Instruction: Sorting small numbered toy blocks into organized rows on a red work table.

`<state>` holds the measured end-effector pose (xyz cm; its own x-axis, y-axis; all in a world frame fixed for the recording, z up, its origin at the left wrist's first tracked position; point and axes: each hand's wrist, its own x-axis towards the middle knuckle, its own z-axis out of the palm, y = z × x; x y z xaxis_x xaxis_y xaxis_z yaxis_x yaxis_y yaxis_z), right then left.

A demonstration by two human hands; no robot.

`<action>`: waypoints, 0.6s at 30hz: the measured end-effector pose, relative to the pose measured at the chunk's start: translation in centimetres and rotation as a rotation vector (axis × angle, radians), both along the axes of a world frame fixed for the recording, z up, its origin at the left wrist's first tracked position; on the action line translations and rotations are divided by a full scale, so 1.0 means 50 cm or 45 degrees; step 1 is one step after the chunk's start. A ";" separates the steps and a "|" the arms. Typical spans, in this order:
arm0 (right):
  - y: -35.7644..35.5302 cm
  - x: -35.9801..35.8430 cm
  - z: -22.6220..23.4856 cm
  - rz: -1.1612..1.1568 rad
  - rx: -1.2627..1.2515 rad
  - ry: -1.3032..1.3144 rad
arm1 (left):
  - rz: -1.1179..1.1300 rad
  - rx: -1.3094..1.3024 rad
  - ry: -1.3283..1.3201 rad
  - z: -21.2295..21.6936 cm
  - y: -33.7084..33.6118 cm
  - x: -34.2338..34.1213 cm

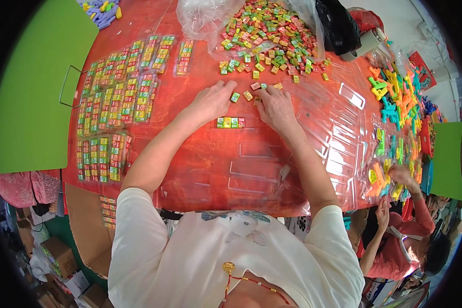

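Observation:
On the red tabletop, a short row of small coloured boxes (231,122), green, yellow and red, lies between my forearms. My left hand (212,100) rests beyond the row's left end, fingers reaching forward and slightly bent, with nothing visible in them. Just right of its fingertips lie a loose green box (234,97) and a yellow box (248,95). My right hand (276,109) has its thumb and index finger closed around a small yellowish box (257,98), partly hidden. Past its fingers are more loose boxes (263,86).
A heap of small boxes (272,36) spills from clear plastic at the back. Filled clear trays (120,102) stand in rows at left; clear plastic trays (328,133) overlap at right. Near colourful toy pistols (395,97), a co-worker's hand (403,175) handles packs. A green board (41,87) borders the left.

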<state>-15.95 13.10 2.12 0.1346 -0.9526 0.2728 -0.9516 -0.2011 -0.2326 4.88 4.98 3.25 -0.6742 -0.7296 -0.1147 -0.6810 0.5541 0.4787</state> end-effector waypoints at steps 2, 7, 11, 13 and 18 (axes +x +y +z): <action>0.001 -0.001 -0.004 0.015 -0.017 -0.023 | -0.006 -0.005 0.033 -0.008 0.001 0.002; 0.004 -0.004 -0.007 0.006 -0.020 -0.028 | -0.097 -0.137 -0.075 0.012 0.024 -0.015; -0.002 0.006 -0.002 0.030 -0.099 -0.011 | -0.060 -0.201 -0.092 -0.002 0.024 -0.024; -0.012 0.017 -0.004 0.023 -0.112 0.046 | -0.024 -0.223 -0.087 -0.004 0.024 -0.026; -0.014 0.032 -0.016 0.122 -0.128 0.046 | -0.006 -0.219 -0.074 -0.009 0.019 -0.026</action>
